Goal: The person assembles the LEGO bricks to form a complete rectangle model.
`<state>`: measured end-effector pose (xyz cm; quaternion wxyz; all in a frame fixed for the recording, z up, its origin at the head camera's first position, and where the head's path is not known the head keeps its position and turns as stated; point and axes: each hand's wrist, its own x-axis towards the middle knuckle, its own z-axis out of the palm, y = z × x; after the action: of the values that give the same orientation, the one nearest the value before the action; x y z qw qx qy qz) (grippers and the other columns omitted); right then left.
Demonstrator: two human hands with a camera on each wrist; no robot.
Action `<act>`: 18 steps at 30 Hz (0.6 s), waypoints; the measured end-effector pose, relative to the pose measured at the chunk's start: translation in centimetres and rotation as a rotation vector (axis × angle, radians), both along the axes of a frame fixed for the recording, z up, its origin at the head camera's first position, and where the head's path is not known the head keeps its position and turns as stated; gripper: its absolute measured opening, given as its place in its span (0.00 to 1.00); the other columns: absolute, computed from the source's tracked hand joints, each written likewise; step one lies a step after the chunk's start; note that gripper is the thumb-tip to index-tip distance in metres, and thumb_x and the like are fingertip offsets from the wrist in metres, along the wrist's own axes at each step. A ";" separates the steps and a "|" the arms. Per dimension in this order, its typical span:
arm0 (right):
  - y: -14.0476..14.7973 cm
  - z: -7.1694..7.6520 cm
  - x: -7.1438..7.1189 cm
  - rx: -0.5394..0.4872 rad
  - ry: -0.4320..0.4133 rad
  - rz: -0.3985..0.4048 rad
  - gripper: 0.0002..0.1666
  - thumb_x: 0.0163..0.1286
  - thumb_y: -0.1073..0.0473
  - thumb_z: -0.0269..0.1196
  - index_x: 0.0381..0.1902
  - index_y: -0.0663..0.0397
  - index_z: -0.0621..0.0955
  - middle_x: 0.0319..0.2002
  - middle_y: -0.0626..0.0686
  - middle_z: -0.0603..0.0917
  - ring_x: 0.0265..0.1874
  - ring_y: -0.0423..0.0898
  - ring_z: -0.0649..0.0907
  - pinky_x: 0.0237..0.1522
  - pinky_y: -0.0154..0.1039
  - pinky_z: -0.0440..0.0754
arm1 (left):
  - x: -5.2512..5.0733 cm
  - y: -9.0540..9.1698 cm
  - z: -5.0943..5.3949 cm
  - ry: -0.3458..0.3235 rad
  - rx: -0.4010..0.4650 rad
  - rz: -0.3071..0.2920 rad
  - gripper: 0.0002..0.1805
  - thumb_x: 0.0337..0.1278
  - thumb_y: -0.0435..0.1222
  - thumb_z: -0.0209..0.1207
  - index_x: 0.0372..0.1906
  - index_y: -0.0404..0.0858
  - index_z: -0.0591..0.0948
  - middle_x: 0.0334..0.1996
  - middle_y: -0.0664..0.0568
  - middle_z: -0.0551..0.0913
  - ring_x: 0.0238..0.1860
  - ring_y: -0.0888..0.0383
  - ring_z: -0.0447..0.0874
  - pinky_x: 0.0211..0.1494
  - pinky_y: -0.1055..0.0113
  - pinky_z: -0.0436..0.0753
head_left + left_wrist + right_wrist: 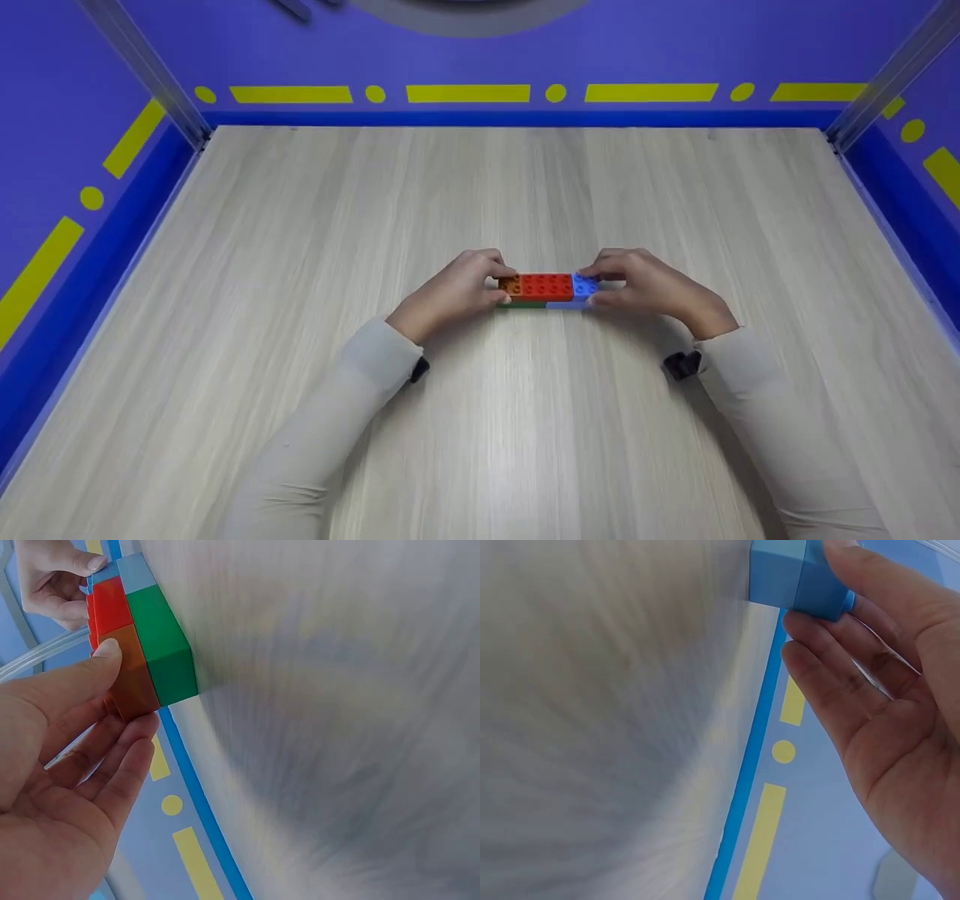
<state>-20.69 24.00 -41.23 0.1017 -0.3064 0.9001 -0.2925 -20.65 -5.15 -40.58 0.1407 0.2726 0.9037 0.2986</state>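
Two layers of toy building bricks stand as one low block on the table, between both hands. On top, a red brick [547, 286] sits in the middle, with an orange brick [510, 285] at its left and a blue brick [584, 286] at its right. Below lie a green brick [162, 645] and a light blue brick [568, 305]. My left hand [461, 289] pinches the orange brick between thumb and fingers. My right hand [651, 286] pinches the blue brick at the opposite end. The right wrist view shows only the blue end of the block.
The block rests on a pale wood-grain table [480, 435]. Blue-purple walls [465, 60] with yellow dashes and dots rise at the back and both sides. Metal posts [146, 67] stand at the back corners. A dark band [682, 365] is on the right wrist.
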 end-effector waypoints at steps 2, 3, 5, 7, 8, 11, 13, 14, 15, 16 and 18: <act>0.0 -0.1 0.1 0.009 0.018 0.002 0.22 0.60 0.63 0.68 0.54 0.56 0.82 0.42 0.50 0.83 0.44 0.46 0.82 0.48 0.46 0.81 | 0.0 0.0 -0.1 -0.005 0.002 -0.002 0.20 0.58 0.34 0.64 0.57 0.40 0.81 0.48 0.51 0.81 0.47 0.57 0.77 0.50 0.67 0.77; 0.0 -0.1 0.2 0.015 0.027 0.004 0.22 0.60 0.63 0.68 0.54 0.56 0.82 0.42 0.50 0.84 0.43 0.45 0.82 0.47 0.46 0.81 | -0.1 0.0 -0.1 -0.008 0.002 -0.002 0.20 0.58 0.34 0.64 0.57 0.40 0.81 0.49 0.51 0.81 0.49 0.57 0.77 0.52 0.66 0.77; 0.0 -0.1 0.3 0.024 0.041 0.010 0.23 0.61 0.62 0.68 0.55 0.56 0.82 0.42 0.51 0.84 0.40 0.44 0.80 0.45 0.45 0.80 | -0.1 0.0 -0.2 -0.015 -0.001 -0.004 0.20 0.58 0.35 0.64 0.57 0.40 0.81 0.51 0.51 0.81 0.51 0.58 0.77 0.55 0.65 0.77; -0.1 -0.1 0.3 0.027 0.049 0.014 0.23 0.61 0.61 0.68 0.55 0.56 0.82 0.42 0.51 0.84 0.39 0.44 0.79 0.45 0.45 0.80 | -0.2 0.0 -0.2 -0.015 -0.004 -0.006 0.20 0.58 0.34 0.63 0.57 0.40 0.81 0.52 0.51 0.81 0.52 0.57 0.77 0.58 0.64 0.77; -0.1 -0.1 0.4 0.027 0.052 0.018 0.23 0.61 0.61 0.68 0.55 0.57 0.82 0.42 0.52 0.83 0.39 0.44 0.79 0.44 0.45 0.80 | -0.2 -0.1 -0.2 -0.014 -0.004 -0.007 0.20 0.58 0.34 0.63 0.56 0.40 0.81 0.52 0.51 0.81 0.53 0.57 0.77 0.59 0.64 0.76; -0.1 0.0 0.4 0.028 0.054 0.017 0.23 0.61 0.61 0.68 0.56 0.56 0.81 0.43 0.52 0.83 0.40 0.44 0.79 0.45 0.45 0.80 | -0.4 -0.2 -0.2 -0.009 0.005 -0.016 0.19 0.58 0.34 0.64 0.55 0.40 0.82 0.51 0.51 0.82 0.53 0.56 0.77 0.60 0.63 0.75; -0.1 0.0 0.4 0.030 0.053 0.014 0.24 0.61 0.61 0.68 0.56 0.55 0.81 0.44 0.52 0.83 0.41 0.44 0.80 0.45 0.45 0.81 | -0.4 -0.3 -0.2 -0.010 0.012 -0.018 0.18 0.58 0.35 0.64 0.54 0.40 0.82 0.51 0.52 0.82 0.54 0.56 0.76 0.61 0.62 0.75; -0.1 0.0 0.4 0.027 0.051 0.013 0.24 0.61 0.61 0.68 0.57 0.55 0.81 0.45 0.52 0.84 0.42 0.45 0.80 0.46 0.45 0.81 | -0.4 -0.4 -0.2 -0.015 0.013 -0.016 0.18 0.58 0.35 0.64 0.54 0.40 0.82 0.51 0.52 0.82 0.54 0.56 0.76 0.61 0.62 0.75; -0.1 0.0 0.4 0.025 0.051 0.010 0.24 0.61 0.61 0.68 0.57 0.55 0.81 0.46 0.53 0.84 0.43 0.45 0.80 0.47 0.45 0.81 | -0.4 -0.4 -0.2 -0.021 0.013 -0.016 0.18 0.58 0.35 0.64 0.55 0.40 0.82 0.51 0.52 0.82 0.54 0.56 0.76 0.61 0.62 0.75; 0.0 -0.1 0.4 0.024 0.051 0.006 0.24 0.61 0.61 0.68 0.57 0.55 0.81 0.47 0.53 0.84 0.44 0.45 0.81 0.48 0.46 0.81 | -0.5 -0.4 -0.2 -0.024 0.014 -0.017 0.18 0.58 0.36 0.64 0.55 0.40 0.82 0.51 0.52 0.81 0.54 0.56 0.76 0.61 0.62 0.75; 0.0 -0.2 0.5 0.020 0.043 -0.001 0.25 0.62 0.61 0.68 0.57 0.55 0.80 0.48 0.53 0.84 0.46 0.47 0.81 0.49 0.47 0.81 | -0.5 -0.4 -0.2 -0.029 0.014 -0.020 0.19 0.58 0.36 0.64 0.55 0.39 0.81 0.51 0.51 0.81 0.54 0.55 0.76 0.61 0.62 0.75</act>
<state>-20.19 24.00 -41.40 0.0853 -0.3113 0.9050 -0.2770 -21.16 -5.55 -40.77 0.1549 0.2784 0.8966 0.3076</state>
